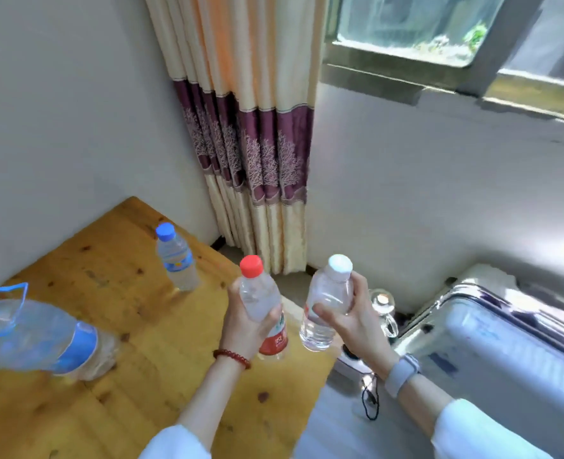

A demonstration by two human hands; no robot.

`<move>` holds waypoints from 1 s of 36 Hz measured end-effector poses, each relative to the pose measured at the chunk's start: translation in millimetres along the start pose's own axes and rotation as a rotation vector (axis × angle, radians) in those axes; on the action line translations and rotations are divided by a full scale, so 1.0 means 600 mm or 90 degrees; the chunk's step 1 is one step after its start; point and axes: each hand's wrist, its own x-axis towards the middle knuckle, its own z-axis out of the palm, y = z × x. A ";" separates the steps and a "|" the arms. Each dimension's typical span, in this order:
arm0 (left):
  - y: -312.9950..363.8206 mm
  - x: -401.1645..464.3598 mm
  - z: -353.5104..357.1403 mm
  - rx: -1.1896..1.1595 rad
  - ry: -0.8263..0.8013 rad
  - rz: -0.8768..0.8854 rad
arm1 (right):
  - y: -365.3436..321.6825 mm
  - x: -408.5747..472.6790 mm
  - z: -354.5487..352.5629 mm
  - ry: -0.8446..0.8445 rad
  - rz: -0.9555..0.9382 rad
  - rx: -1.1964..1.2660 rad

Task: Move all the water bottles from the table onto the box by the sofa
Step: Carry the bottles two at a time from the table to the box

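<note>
Head view, looking down over a wooden table (115, 326) set in a corner of white walls.

Left hand (246, 323) wrapped tight around the middle of a red-capped bottle (264, 309), lifted above the table's right edge and leaning slightly; thumb across the front, red label showing below the palm. A red bead bracelet (231, 357) on that wrist.

Right hand (350, 321) clasped on a white-capped bottle (328, 299), held in the air just past the table edge, near the other held bottle but not touching it; fingers curled behind, thumb on the front. A pale watch (401, 374) on that wrist, white sleeves on both forearms.

Still on the table: a blue-capped bottle (176, 258), upright toward the far corner, well apart from both hands. Also on the table, at the left edge of the frame: a large jug (39, 336) with a blue handle and blue label band, appearing tilted, partly cut off by the frame.

Behind the table: a cream curtain (251, 127) with a purple patterned band, hanging to the floor. Upper right: a window (439, 34). Lower right: a silvery hard case (505, 342) with a glossy lid, close to the right forearm. Between case and table: a small glass jar (383, 303) and a black cord (370, 402), blurred.
</note>
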 end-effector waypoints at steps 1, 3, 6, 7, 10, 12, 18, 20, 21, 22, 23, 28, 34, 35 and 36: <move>0.019 -0.014 0.028 -0.005 -0.035 0.003 | 0.004 -0.023 -0.035 0.030 -0.001 0.001; 0.058 -0.046 0.087 -0.024 -0.100 0.024 | 0.014 -0.072 -0.106 0.095 -0.006 -0.014; 0.118 -0.113 0.186 -0.042 -0.198 0.060 | 0.032 -0.166 -0.223 0.154 0.009 -0.049; 0.139 -0.140 0.221 -0.048 -0.230 0.073 | 0.039 -0.202 -0.263 0.172 0.024 -0.059; 0.207 -0.237 0.332 -0.049 -0.321 0.138 | 0.065 -0.324 -0.383 0.273 0.056 -0.118; 0.252 -0.308 0.405 -0.058 -0.387 0.169 | 0.086 -0.409 -0.457 0.337 0.096 -0.147; 0.346 -0.523 0.620 -0.040 -0.604 0.229 | 0.157 -0.660 -0.636 0.532 0.223 -0.183; 0.371 -0.597 0.686 -0.039 -0.681 0.247 | 0.180 -0.741 -0.680 0.613 0.262 -0.181; 0.383 -0.635 0.718 -0.044 -0.718 0.253 | 0.190 -0.780 -0.700 0.650 0.284 -0.181; 0.394 -0.673 0.749 -0.049 -0.753 0.264 | 0.202 -0.819 -0.720 0.686 0.306 -0.183; 0.407 -0.717 0.780 -0.052 -0.786 0.280 | 0.214 -0.860 -0.741 0.724 0.326 -0.182; 0.453 -0.893 0.908 -0.026 -0.925 0.347 | 0.260 -1.024 -0.826 0.868 0.374 -0.163; 0.512 -1.133 1.099 0.014 -1.083 0.424 | 0.315 -1.223 -0.963 0.989 0.436 -0.130; 0.526 -1.176 1.131 0.010 -1.109 0.432 | 0.322 -1.256 -0.992 1.007 0.449 -0.122; 0.541 -1.220 1.164 0.001 -1.132 0.445 | 0.328 -1.289 -1.022 1.023 0.466 -0.111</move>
